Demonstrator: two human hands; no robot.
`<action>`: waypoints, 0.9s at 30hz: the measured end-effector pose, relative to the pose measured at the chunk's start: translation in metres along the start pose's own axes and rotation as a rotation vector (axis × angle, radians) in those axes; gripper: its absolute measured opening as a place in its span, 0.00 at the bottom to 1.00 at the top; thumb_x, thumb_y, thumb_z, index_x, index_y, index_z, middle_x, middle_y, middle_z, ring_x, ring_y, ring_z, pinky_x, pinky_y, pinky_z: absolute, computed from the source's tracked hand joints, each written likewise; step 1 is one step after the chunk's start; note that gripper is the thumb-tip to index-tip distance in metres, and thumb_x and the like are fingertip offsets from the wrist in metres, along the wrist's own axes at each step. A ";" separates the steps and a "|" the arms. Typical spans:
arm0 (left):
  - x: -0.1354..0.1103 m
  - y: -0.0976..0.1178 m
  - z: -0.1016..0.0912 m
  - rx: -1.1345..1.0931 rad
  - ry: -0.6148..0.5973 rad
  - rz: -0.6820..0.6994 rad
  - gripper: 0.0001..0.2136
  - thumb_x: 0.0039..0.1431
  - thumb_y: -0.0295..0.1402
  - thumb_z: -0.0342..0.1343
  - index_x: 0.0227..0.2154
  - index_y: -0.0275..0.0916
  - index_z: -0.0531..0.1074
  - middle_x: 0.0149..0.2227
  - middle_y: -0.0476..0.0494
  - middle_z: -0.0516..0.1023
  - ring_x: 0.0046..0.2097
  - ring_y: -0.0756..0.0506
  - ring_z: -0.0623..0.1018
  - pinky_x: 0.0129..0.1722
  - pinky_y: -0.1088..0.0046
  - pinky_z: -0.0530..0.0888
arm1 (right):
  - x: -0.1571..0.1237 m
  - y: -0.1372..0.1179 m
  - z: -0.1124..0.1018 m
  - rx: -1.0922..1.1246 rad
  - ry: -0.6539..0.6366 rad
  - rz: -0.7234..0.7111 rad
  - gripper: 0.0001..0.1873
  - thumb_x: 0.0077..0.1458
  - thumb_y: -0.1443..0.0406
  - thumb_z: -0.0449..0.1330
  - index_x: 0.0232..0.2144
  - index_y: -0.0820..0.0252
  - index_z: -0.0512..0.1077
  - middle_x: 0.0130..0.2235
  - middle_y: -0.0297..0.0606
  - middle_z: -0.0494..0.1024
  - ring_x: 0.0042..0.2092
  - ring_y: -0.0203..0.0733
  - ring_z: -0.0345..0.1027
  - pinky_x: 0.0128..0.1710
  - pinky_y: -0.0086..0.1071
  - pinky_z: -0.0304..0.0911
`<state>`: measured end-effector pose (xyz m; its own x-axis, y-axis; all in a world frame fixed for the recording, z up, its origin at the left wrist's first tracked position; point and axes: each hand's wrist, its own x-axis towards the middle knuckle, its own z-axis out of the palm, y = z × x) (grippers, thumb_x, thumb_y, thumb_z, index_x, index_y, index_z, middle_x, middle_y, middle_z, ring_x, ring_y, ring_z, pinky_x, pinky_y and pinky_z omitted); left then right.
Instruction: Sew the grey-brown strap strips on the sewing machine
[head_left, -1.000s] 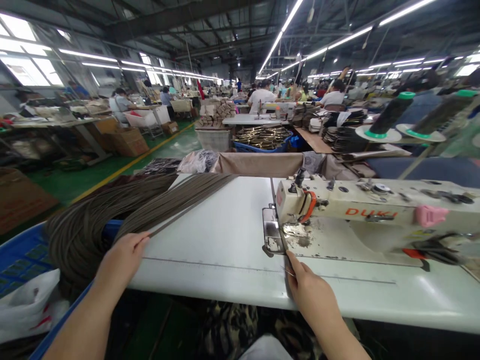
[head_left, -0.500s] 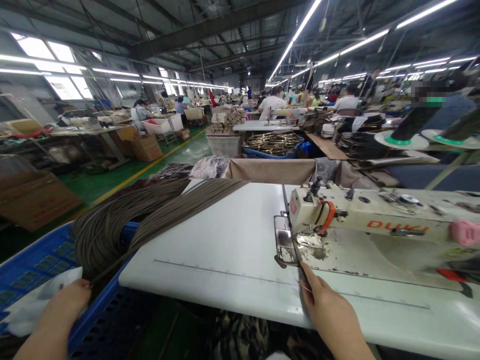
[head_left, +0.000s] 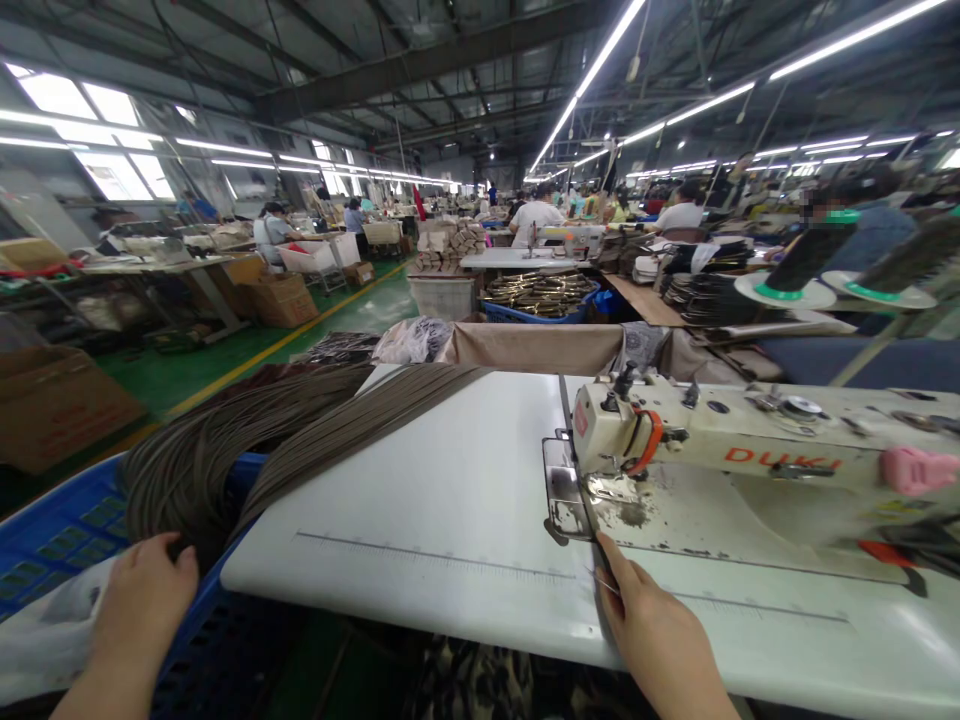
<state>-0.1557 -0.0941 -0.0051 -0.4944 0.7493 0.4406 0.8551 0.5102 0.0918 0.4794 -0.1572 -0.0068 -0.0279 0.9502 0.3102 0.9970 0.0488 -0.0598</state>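
My right hand (head_left: pixel 654 632) lies on the white sewing table (head_left: pixel 420 500), its fingers pinched on a thin dark strip (head_left: pixel 587 515) that runs under the needle of the cream DUKI sewing machine (head_left: pixel 750 440) and on across the table. My left hand (head_left: pixel 142 603) is down at the left over a blue crate (head_left: pixel 52 525). Its fingers are curled at the near end of a thick bundle of brown strips (head_left: pixel 247 430), and what they hold is hidden. The bundle drapes from the table's far left corner into the crate.
A white plastic bag (head_left: pixel 41 625) lies in the crate beside my left hand. Two thread cones (head_left: pixel 806 260) stand behind the machine at the right. Cardboard boxes (head_left: pixel 60 405) sit on the green floor at the left. Other people work at tables (head_left: pixel 517 258) further back.
My left hand left the table edge, dropped down to the left over the crate, and now sits at the bundle's near end. My right hand stayed at the strip by the needle.
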 end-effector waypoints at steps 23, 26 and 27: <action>-0.226 0.411 -0.055 -0.722 -0.340 1.212 0.22 0.67 0.29 0.53 0.63 0.36 0.64 0.66 0.36 0.69 0.70 0.36 0.64 0.67 0.47 0.66 | -0.008 -0.010 -0.015 0.133 -0.053 0.091 0.27 0.64 0.69 0.54 0.64 0.61 0.65 0.43 0.41 0.83 0.36 0.45 0.80 0.34 0.33 0.70; -0.231 0.417 -0.060 -0.727 -0.319 1.206 0.20 0.69 0.29 0.49 0.62 0.35 0.66 0.65 0.37 0.71 0.70 0.38 0.65 0.68 0.49 0.65 | -0.009 -0.008 -0.016 0.180 -0.043 0.080 0.26 0.64 0.67 0.54 0.64 0.62 0.65 0.44 0.43 0.83 0.37 0.46 0.80 0.35 0.33 0.71; -0.232 0.417 -0.062 -0.729 -0.306 1.207 0.19 0.70 0.28 0.48 0.62 0.35 0.66 0.65 0.37 0.71 0.69 0.40 0.66 0.69 0.50 0.65 | -0.010 -0.007 -0.016 0.205 -0.040 0.076 0.26 0.65 0.66 0.54 0.64 0.61 0.65 0.45 0.43 0.83 0.39 0.46 0.80 0.36 0.33 0.71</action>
<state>0.3250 -0.0811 -0.0135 0.6409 0.6666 0.3806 0.6091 -0.7434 0.2762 0.4742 -0.1718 0.0056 0.0399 0.9649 0.2596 0.9609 0.0342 -0.2747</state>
